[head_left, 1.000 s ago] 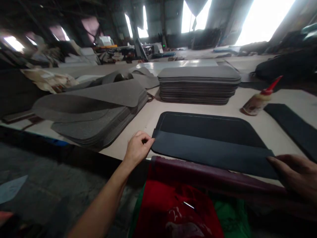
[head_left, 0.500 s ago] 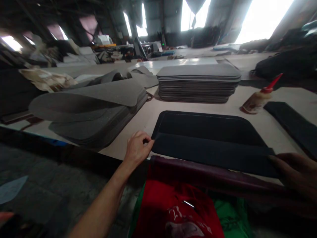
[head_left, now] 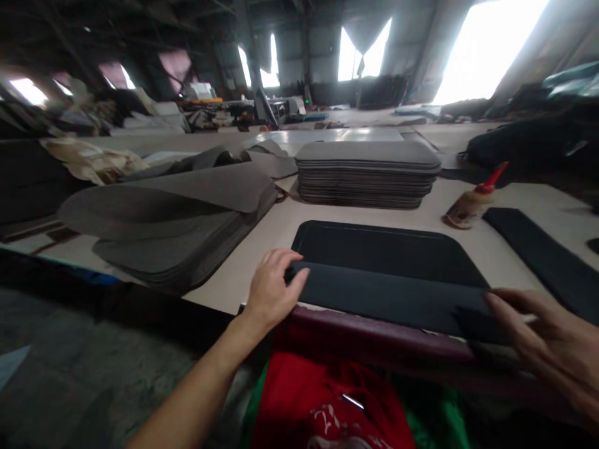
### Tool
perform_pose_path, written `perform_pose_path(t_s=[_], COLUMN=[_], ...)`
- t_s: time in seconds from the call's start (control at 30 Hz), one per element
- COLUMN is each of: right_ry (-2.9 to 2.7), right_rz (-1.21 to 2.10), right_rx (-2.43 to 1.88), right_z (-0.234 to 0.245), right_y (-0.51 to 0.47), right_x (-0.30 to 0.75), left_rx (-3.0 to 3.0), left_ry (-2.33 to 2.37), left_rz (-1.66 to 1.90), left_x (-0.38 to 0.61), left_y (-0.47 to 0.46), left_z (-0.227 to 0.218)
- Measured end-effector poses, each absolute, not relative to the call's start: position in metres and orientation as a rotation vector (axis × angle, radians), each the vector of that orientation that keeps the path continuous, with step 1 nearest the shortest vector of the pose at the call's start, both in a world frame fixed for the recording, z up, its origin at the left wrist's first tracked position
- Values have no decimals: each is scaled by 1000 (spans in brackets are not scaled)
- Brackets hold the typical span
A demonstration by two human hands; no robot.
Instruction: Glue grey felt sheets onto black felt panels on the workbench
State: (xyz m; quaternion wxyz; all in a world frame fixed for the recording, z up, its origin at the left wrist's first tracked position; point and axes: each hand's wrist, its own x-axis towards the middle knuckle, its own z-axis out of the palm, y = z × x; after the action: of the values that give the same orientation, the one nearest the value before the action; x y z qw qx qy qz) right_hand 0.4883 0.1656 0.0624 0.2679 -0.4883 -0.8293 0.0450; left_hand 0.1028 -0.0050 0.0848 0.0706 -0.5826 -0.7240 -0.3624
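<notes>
A black rounded panel lies flat at the table's front edge, a thin line running along its border. Across its near half stretches a long black strip of smooth sheet material. My left hand curls around the strip's left end, thumb on the near side and fingers on the far side. At the other end, my right hand has its fingertips on the strip's right corner; its thumb is partly hidden. The strip casts a dark shadow beside the right hand.
Behind the panel stands a neat stack of grey panels. Larger grey sheets are piled at left, the top one curling. A glue bottle with a red nozzle and another black strip lie at right. Maroon material covers the front edge.
My left hand has gone from pinching the left edge to curling around the strip's end. My right hand has come slightly left, showing more of its fingers. The view has shifted a little.
</notes>
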Motion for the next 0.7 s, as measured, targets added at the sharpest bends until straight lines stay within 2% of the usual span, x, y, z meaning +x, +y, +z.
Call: perform_pose_path(t_s=[0.1,0.2,0.4,0.7], right_ry=[-2492,-2716,-2798,-2618], right_rz=[190,112,-18,-108], right_rx=[-896,-720,-948,-1294], right_z=[68,59,49,27], right_y=[136,117,112,138], right_x=[432,393,413,490], left_rx=[-2312,-2575,-2453,-2188], left_ry=[-1968,-1963,-1999,-1944], left_rz=[-884,-529,-252,-345], left_x=[149,182,169,72], left_y=[15,28,21,-20], left_z=[87,78,55,29])
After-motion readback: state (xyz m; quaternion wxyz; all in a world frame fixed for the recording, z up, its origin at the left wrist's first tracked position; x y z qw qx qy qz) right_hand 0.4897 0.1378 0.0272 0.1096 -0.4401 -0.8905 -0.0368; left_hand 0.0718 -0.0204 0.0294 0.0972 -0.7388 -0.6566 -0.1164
